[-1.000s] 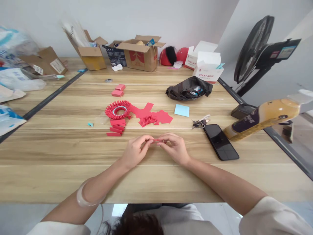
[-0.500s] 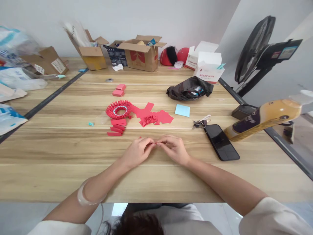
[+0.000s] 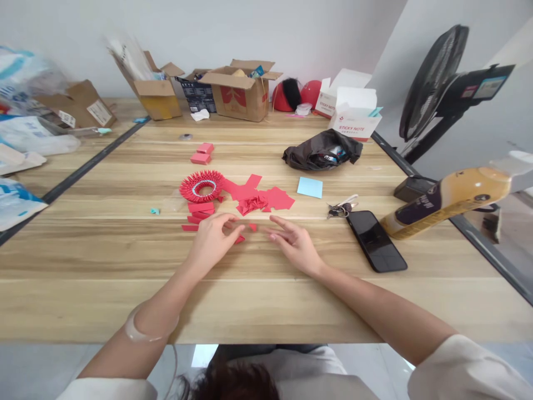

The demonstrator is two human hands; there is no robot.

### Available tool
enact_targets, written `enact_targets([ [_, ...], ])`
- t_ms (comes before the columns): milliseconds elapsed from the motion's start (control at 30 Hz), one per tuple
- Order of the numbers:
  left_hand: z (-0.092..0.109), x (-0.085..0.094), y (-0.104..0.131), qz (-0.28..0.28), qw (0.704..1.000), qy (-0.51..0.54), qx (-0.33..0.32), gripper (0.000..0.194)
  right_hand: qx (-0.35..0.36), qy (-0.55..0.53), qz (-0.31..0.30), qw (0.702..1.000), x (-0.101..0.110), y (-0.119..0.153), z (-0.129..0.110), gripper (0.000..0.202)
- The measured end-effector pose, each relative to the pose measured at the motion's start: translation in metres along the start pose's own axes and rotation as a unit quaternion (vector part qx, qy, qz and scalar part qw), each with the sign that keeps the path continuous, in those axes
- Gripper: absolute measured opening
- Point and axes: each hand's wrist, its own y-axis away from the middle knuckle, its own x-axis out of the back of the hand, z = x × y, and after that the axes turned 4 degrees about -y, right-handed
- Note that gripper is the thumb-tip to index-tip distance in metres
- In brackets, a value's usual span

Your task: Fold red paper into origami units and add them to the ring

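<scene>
Near the table's front, my left hand (image 3: 214, 238) has its thumb and fingers apart, with nothing visible between them. It hovers by a stack of red paper strips (image 3: 200, 208). A red paper piece (image 3: 239, 239) shows just under its thumb. Between the two hands is a small folded red paper piece (image 3: 253, 227); whether it lies on the wood or is in the air I cannot tell. My right hand (image 3: 295, 245) is open, fingers stretched toward that piece without touching it. Beyond the hands are a spiky red paper ring (image 3: 189, 186) with a light blue inner edge, and loose red paper (image 3: 281, 198).
A black phone (image 3: 377, 241), keys (image 3: 341, 209) and a leaning yellow bottle (image 3: 453, 194) are on the right. Behind are blue sticky notes (image 3: 310, 187), a black plastic bag (image 3: 308, 153) and cardboard boxes (image 3: 237, 94). Two red pads (image 3: 201, 158) lie farther back.
My hands were pinched together on a small red piece; they have parted. The left has moved left and slightly away from me, and the small red piece is out of the fingers.
</scene>
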Motion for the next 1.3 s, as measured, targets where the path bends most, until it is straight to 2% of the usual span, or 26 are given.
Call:
enact_targets([
  [100,-0.005,-0.002,0.001,-0.062,0.998,-0.007,0.007,0.031,-0.012,0.010,-0.006,1.000,0.000,0.000,-0.001,0.038],
  [167,-0.007,-0.003,0.002,-0.104,0.994,0.014,0.014,0.032,-0.017,0.010,0.000,1.000,0.001,0.001,-0.001,0.032],
  [300,-0.007,-0.008,0.003,-0.132,0.989,0.059,-0.002,0.013,-0.030,0.001,0.009,1.000,0.001,0.001,0.001,0.026],
  [367,-0.006,-0.010,0.003,-0.123,0.990,0.070,-0.018,0.013,-0.028,0.004,0.008,1.000,0.000,0.000,0.002,0.024],
  [433,-0.005,-0.009,0.001,-0.081,0.995,0.047,-0.027,0.025,-0.023,0.010,0.007,1.000,0.000,0.000,0.002,0.022],
  [500,-0.006,-0.006,-0.002,-0.026,0.999,-0.014,-0.035,0.036,-0.017,0.020,0.005,1.000,0.001,0.000,0.002,0.019],
  [567,-0.011,0.000,-0.005,0.000,0.995,-0.094,-0.042,0.038,-0.012,0.032,0.002,0.999,0.001,0.000,0.003,0.017],
  [700,-0.026,0.015,-0.009,-0.054,0.968,-0.243,0.014,0.031,-0.012,0.050,-0.001,0.999,0.002,0.000,0.003,0.016],
  [800,-0.033,0.023,-0.008,-0.089,0.946,-0.308,0.046,0.035,-0.016,0.058,-0.002,0.998,0.002,0.001,0.002,0.015],
  [900,-0.033,0.025,-0.006,-0.101,0.943,-0.311,0.059,0.039,-0.017,0.062,-0.006,0.998,0.002,0.001,0.002,0.015],
  [1033,-0.029,0.024,-0.006,-0.100,0.953,-0.279,0.060,0.040,-0.019,0.064,-0.005,0.998,0.002,0.001,0.002,0.015],
  [1200,-0.026,0.024,-0.007,-0.054,0.965,-0.254,0.048,0.037,-0.018,0.070,-0.007,0.997,0.002,0.002,0.002,0.014],
  [1300,-0.028,0.022,-0.006,-0.045,0.956,-0.281,0.067,0.032,-0.019,0.070,-0.012,0.997,0.002,0.001,0.003,0.014],
])
